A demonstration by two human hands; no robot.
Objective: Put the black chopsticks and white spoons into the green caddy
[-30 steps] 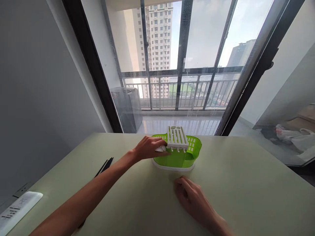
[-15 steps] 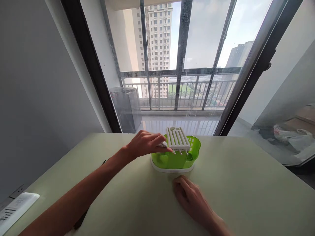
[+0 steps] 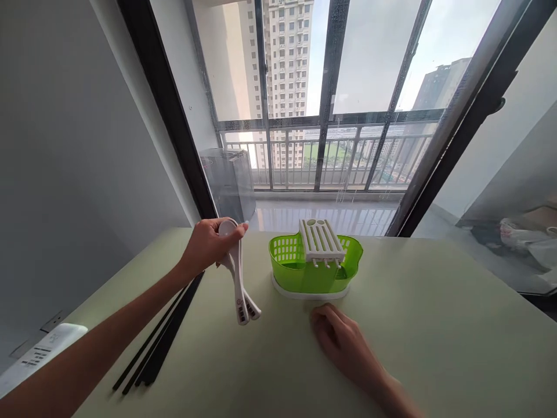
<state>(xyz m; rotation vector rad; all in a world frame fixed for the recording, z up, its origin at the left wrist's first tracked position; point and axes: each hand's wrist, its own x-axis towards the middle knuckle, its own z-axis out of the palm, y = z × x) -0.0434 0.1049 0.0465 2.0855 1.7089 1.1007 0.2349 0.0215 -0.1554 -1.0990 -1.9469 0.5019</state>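
Nearest the camera, the right hand [image 3: 342,342] rests palm down on the pale green table [image 3: 435,348], fingers loosely curled and grasping nothing, just in front of the green caddy [image 3: 300,270]. To the left, black chopsticks [image 3: 161,342] lie flat along the table beside the left forearm, and a white remote [image 3: 41,354] sits near the table's left edge.

Further out, the left hand [image 3: 209,244] is closed around the bowl ends of 2 white spoons [image 3: 239,284], held above the table left of the caddy with their handles hanging down. They look like smooth, rigid plastic or melamine: probably light, stiff and somewhat slippery, and liable to slide against each other. The pinch at the bowls seems the surest hold.

The caddy, with its white slotted rack [image 3: 321,239], stands near the far edge before the window [image 3: 348,87].
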